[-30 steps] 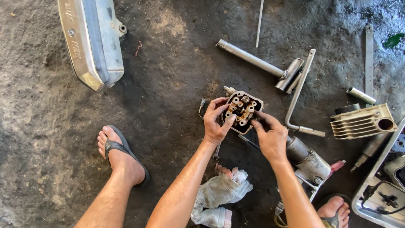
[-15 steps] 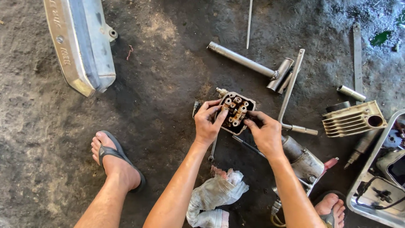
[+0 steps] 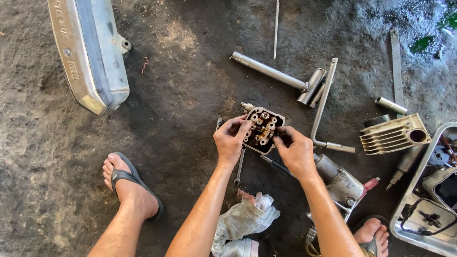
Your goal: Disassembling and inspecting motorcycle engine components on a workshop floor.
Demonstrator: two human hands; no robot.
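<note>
My arms are bare from the elbow down, with no sleeves, watch or gloves on them. My left hand [image 3: 230, 141] and right hand [image 3: 297, 153] carry no rings that I can see. On my left foot I wear a dark flip-flop [image 3: 124, 177] with a strap between the toes; the right foot's sandal [image 3: 369, 245] looks greyish at the picture's edge.
</note>
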